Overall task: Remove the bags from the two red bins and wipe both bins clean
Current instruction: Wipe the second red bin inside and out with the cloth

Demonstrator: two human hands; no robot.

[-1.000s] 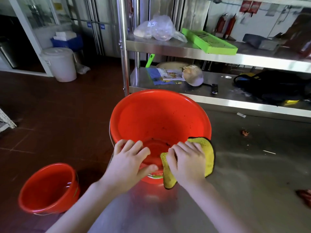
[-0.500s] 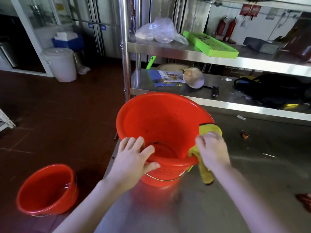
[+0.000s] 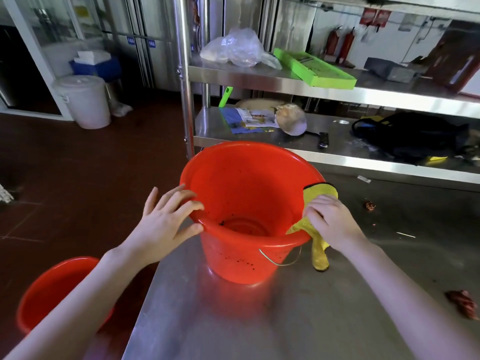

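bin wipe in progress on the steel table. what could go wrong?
1. The red bin stands near the left edge of the table; the left hand only touches the rim with spread fingers, so a hard wipe from the right hand might shove it off.
2. A loose end of the yellow cloth hangs by the wire handle and could snag.

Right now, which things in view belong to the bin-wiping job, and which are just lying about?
In the job: red bin on the table, yellow cloth, right hand holding it, left hand on the rim, second red bin on the floor.
Lying about: green tray, white lidded bucket, black bag.
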